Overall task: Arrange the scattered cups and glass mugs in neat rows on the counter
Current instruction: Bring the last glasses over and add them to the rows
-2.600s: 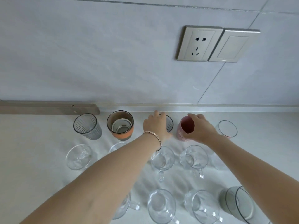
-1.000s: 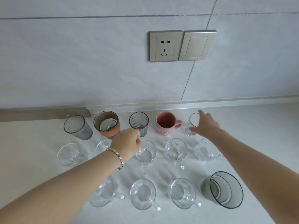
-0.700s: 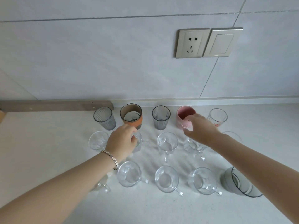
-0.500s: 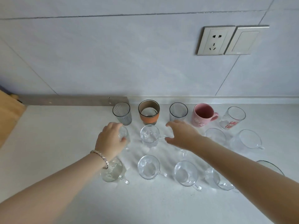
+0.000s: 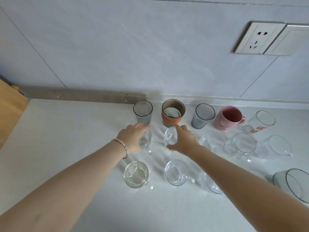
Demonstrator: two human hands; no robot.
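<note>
Gripping two mugs on the counter (image 5: 66,139)

Left hand (image 5: 131,138) curls round the end mug (image 5: 145,139); right hand (image 5: 184,141) pinches the next mug (image 5: 169,137). Just behind: ribbed glass (image 5: 143,113), orange cup (image 5: 173,117), pink mug (image 5: 225,120). The tumbler (image 5: 257,123) bears red print, too blurred to read.

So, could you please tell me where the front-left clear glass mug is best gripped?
Probably by its handle, coming from the near side. The front-left glass mug stands upright with the handle pointing toward the person and slightly right, with no other glass before it on the counter, so it could be pinched there without brushing the neighbouring mug.
</note>
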